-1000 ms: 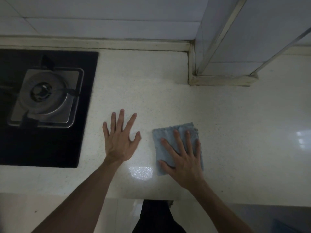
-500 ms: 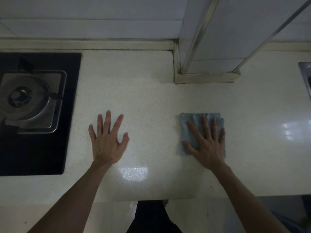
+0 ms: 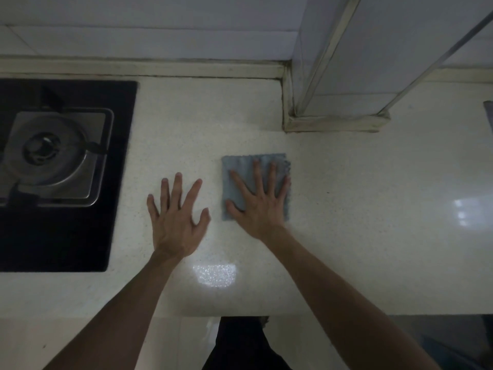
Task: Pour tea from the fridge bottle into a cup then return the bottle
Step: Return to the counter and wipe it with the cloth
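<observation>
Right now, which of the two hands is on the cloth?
The right hand, fingers spread flat on the blue-grey cloth. The left hand rests on the bare countertop beside it, nearer the stove burner.

A small square cloth [image 3: 240,164] of grey-blue, fuzzy fabric lies spread flat on the pale speckled worktop [image 3: 360,209], its sides roughly square to the worktop's front edge. Its right border is wavy and slightly frayed, while the left and top borders run straight. The right hand [image 3: 260,206] rests flat on it, its straight, spread fingers [image 3: 256,177] pointing away from the person. The hand covers the cloth's lower middle, leaving the top strip and left edge bare. The left hand [image 3: 176,222] lies flat just beside the cloth, not touching it.
</observation>
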Demonstrator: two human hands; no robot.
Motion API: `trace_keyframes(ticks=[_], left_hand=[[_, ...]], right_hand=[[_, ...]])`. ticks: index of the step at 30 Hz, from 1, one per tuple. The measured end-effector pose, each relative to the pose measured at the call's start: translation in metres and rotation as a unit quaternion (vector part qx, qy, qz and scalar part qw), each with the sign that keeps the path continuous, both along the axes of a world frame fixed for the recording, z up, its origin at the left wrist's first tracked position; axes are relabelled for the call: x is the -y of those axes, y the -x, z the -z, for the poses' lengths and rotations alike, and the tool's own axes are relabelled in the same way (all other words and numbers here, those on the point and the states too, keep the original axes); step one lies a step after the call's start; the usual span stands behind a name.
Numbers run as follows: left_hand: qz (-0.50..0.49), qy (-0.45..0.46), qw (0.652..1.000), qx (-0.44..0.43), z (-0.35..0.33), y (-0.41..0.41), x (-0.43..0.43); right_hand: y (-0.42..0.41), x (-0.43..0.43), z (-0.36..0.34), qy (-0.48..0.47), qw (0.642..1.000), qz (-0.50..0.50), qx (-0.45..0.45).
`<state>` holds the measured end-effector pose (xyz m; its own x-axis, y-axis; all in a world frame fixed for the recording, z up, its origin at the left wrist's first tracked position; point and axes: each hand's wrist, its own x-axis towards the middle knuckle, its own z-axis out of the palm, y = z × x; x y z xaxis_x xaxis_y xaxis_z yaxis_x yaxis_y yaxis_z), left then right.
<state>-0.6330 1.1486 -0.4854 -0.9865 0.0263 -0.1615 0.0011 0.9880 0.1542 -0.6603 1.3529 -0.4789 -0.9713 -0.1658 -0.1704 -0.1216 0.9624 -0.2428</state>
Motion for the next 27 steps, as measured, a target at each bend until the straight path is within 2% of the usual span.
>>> trace_keyframes(ticks=[9,18,22,27], left_hand=[[-0.002,0.007,1.000,0.010,0.000,0.001,0.001],[0.001,0.006,1.000,0.009,-0.001,0.001,0.001],[0.002,0.002,1.000,0.005,-0.001,0.000,0.001],[0.000,-0.003,1.000,0.003,-0.001,0.000,0.002]], right_hand=[[-0.073,0.003,0.000,0.020,0.999,-0.039,-0.023],[-0.129,-0.099,-0.004,-0.008,0.998,0.061,0.007],[-0.117,-0.150,-0.006,-0.018,0.994,0.099,0.031],[-0.054,-0.195,-0.008,-0.028,0.986,0.160,0.049]])
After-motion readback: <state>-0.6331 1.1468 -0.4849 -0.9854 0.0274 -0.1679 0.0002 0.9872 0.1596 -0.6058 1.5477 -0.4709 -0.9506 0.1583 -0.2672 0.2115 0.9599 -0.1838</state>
